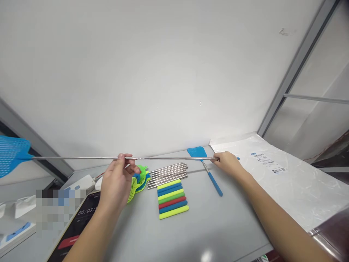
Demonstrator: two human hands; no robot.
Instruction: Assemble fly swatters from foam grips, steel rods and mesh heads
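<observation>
A telescopic fly swatter [166, 158] stretches level across the view, its metal rod drawn out long and its blue mesh head [13, 153] at the far left. My left hand [118, 178] pinches the rod left of its middle. Around the handle end at the right, my right hand [227, 162] is closed, and a blue tip [238, 158] shows past it. Below lie several metal rods [167, 175] in a row and several coloured handle sleeves [172, 199]. Green, yellow and blue swatter heads [140, 182] are piled beside my left hand, partly hidden by it.
A collapsed blue fly swatter [215, 183] lies on the grey table [218, 225]. White packaging with a label [268, 162] covers the right side. A phone showing a timer [79, 222] lies at the left, near a white power strip [81, 185]. A white wall [163, 72] stands behind.
</observation>
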